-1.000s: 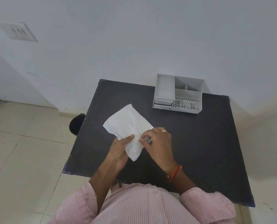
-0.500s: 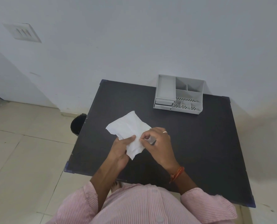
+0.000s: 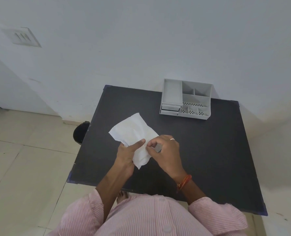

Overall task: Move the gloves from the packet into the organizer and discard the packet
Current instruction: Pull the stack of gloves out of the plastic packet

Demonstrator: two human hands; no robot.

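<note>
A white paper packet (image 3: 133, 133) is held just above the black table (image 3: 209, 150), near its front left. My left hand (image 3: 127, 155) grips the packet's near edge with the thumb lying across it. My right hand (image 3: 165, 152) pinches the same edge from the right, fingers curled tight. No gloves show; whatever the packet holds is hidden. The grey organizer (image 3: 186, 99) stands at the table's back, with several open compartments and a small drawer at its left front.
A black bin (image 3: 81, 132) stands on the tiled floor beside the table's left edge. A white wall runs right behind the table. My pink striped shirt fills the bottom of the view.
Both hands have drawn closer together on the packet's near edge, which now looks more crumpled. The packet stays in about the same place.
</note>
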